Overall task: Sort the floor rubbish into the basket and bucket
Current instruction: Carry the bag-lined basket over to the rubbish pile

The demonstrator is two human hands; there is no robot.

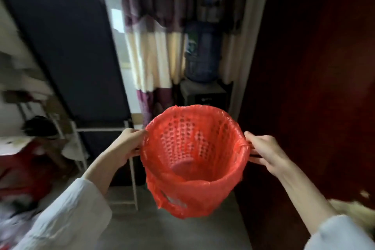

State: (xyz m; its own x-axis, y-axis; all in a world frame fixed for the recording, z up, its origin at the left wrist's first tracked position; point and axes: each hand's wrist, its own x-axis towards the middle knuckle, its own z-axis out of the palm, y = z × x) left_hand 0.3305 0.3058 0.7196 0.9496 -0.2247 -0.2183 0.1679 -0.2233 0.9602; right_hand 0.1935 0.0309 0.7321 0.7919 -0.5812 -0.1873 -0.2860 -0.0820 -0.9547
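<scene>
A perforated basket lined with a red plastic bag hangs in the air in front of me, its mouth tilted toward the camera. Nothing lies inside it. My left hand grips the basket's left rim, fingers curled round the edge. My right hand grips the right rim the same way. The bag's loose ends droop below the basket. No bucket and no floor rubbish can be made out in this blurred frame.
A dark upright panel leans on a white metal rack at the left. A blue water jug sits on a dispenser behind a striped curtain. A dark red door fills the right. Grey floor lies below.
</scene>
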